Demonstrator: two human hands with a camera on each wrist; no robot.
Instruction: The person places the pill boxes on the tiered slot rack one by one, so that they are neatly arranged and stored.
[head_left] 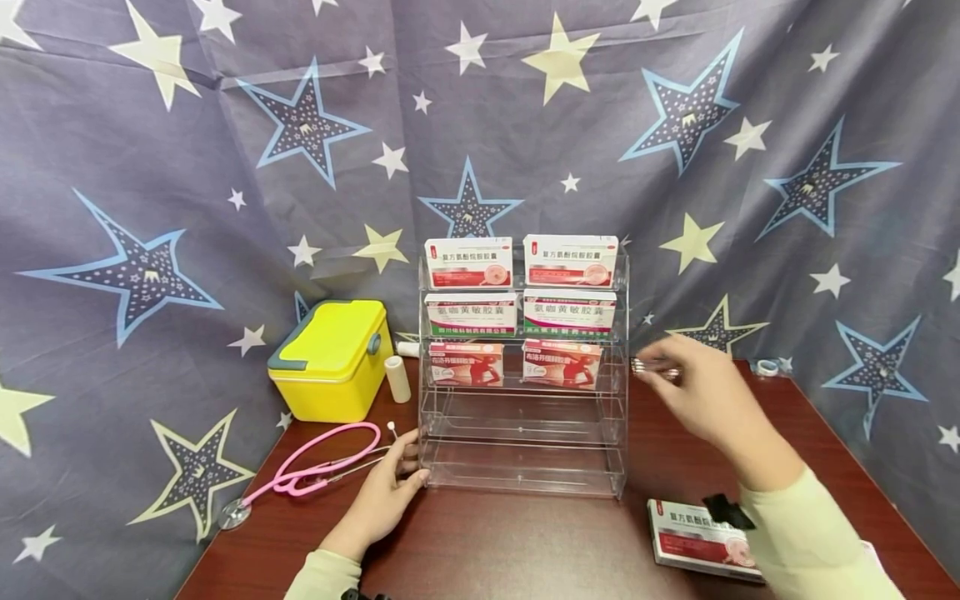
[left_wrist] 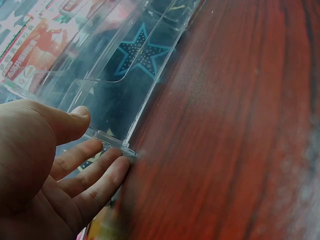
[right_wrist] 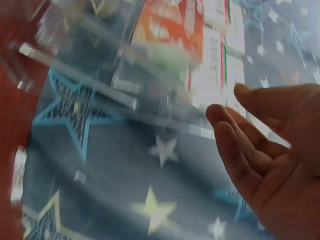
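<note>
A clear plastic tiered rack (head_left: pixel 521 479) stands upright on the table. Its top tier holds two white-and-red medicine boxes (head_left: pixel 468 262), the tier below two white-and-green boxes (head_left: pixel 471 315), and the third two orange-red boxes (head_left: pixel 467 365). My left hand (head_left: pixel 386 492) touches the rack's lower left side; in the left wrist view its fingers (left_wrist: pixel 102 182) are fairly straight along the rack's edge. Off the rack's right side hovers my right hand (head_left: pixel 701 392), fingers loosely bent and nothing held in the right wrist view. Under the right forearm lies another white-and-red medicine box (head_left: pixel 690 542), partly hidden.
A yellow lidded case (head_left: pixel 330 358) stands at the back left, beside a pale roll (head_left: pixel 397 379). In front of it lies a pink stethoscope (head_left: pixel 300 479). A small white ring-shaped roll (head_left: pixel 767 368) rests at the back right. Star-patterned cloth (head_left: pixel 465 125) hangs behind the table.
</note>
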